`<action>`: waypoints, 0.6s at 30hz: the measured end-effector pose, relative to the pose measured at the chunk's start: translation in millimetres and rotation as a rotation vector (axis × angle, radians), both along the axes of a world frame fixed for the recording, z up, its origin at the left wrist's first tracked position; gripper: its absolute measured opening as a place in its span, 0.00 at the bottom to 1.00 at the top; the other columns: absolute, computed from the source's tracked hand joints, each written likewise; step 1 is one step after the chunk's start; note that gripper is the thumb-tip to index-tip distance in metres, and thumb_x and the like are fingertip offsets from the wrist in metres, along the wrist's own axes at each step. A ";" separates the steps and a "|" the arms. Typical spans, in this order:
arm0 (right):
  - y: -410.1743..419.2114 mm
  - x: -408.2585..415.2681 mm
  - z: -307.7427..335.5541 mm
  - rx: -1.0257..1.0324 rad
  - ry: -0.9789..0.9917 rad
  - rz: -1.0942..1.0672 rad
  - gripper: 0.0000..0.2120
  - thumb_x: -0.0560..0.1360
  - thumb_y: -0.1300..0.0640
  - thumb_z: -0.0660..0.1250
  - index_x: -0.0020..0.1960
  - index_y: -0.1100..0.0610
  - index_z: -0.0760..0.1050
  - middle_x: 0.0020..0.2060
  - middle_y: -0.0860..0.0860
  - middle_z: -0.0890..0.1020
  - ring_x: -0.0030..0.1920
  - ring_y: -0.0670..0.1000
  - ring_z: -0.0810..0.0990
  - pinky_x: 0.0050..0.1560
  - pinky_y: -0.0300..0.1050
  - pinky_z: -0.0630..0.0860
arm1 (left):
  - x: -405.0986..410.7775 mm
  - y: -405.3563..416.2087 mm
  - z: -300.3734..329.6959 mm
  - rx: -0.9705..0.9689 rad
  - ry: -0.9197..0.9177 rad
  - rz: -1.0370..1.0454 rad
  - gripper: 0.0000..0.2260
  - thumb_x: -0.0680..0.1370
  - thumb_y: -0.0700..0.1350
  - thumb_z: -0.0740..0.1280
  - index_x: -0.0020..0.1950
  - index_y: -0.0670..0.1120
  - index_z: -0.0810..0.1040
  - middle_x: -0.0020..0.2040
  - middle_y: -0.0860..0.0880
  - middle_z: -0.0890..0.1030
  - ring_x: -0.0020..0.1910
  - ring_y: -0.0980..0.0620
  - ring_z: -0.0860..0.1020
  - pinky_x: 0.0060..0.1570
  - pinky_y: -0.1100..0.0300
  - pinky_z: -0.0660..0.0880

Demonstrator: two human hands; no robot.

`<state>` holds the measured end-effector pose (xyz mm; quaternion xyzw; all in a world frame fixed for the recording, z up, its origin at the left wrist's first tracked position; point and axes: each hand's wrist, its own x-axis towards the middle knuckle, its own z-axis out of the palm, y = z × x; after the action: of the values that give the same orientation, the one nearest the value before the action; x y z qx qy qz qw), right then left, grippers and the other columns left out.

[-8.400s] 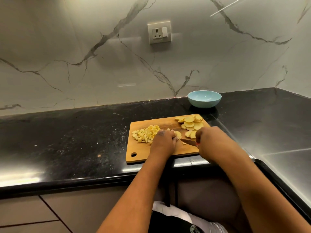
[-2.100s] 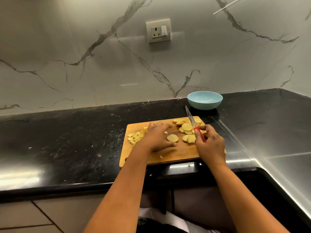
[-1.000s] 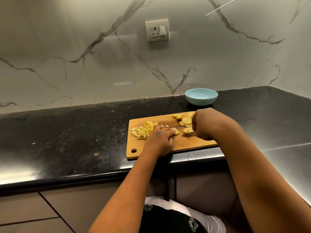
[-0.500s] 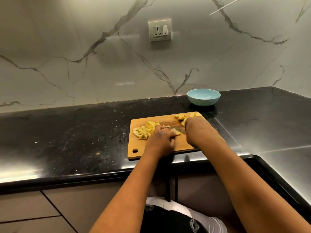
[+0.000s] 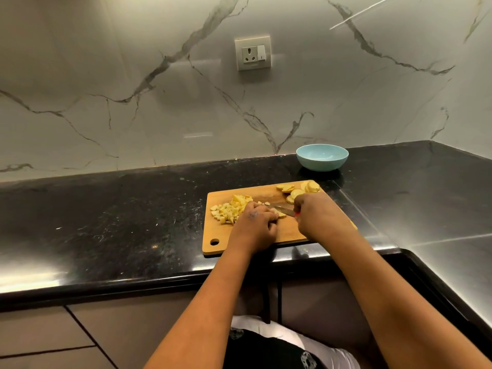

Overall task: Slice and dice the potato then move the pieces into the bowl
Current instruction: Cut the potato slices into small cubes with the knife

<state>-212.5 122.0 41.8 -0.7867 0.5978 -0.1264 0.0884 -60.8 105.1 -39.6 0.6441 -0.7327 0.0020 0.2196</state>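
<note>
At frame centre, a potato slice (image 5: 280, 214) lies on the cutting board (image 5: 288, 230), pinned under the left hand's (image 5: 257, 226) curled fingers. The right hand (image 5: 316, 217) grips the knife (image 5: 282, 209), now laid across it; half a second ago the blade sat higher. Pale diced cubes (image 5: 230, 209) lie left, round slices (image 5: 298, 190) upper right, the bowl (image 5: 322, 157) beyond.

Both hands low, close together, knuckles up.
Left hand (image 5: 256, 227) curled, fingertips tucked under and pressing down, back of hand facing up, forearm running in from lower centre. Right hand (image 5: 316, 217) just beside it, fingers wrapped in a closed grip, wrist bent slightly inward, forearm stretching back toward lower right. Both forearms bare.
</note>
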 end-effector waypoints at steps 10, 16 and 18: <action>13.7 -11.7 32.5 0.065 0.207 0.062 0.19 0.75 0.62 0.69 0.65 0.57 0.74 0.58 0.56 0.78 0.56 0.55 0.77 0.59 0.46 0.76 | 1.9 0.5 -2.0 -0.034 0.013 0.023 0.17 0.78 0.47 0.62 0.65 0.50 0.80 0.63 0.52 0.79 0.64 0.48 0.68 0.64 0.52 0.69; 5.4 -13.5 11.3 -0.068 -0.062 0.020 0.10 0.76 0.60 0.68 0.56 0.52 0.78 0.50 0.52 0.79 0.45 0.49 0.76 0.46 0.42 0.77 | 2.4 1.4 -4.6 -0.063 0.100 0.068 0.18 0.77 0.46 0.63 0.66 0.50 0.78 0.63 0.46 0.77 0.64 0.48 0.71 0.63 0.55 0.70; 2.1 -7.0 -0.6 -0.074 -0.057 0.031 0.10 0.76 0.61 0.68 0.55 0.51 0.78 0.50 0.52 0.79 0.43 0.49 0.75 0.43 0.41 0.75 | 1.5 1.9 -3.8 -0.074 0.062 0.054 0.16 0.76 0.45 0.62 0.63 0.50 0.80 0.60 0.47 0.80 0.63 0.48 0.71 0.62 0.54 0.70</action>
<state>-219.5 124.1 41.2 -0.7946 0.5777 -0.1694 0.0781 -59.3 107.0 -43.4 0.6549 -0.7073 0.0150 0.2657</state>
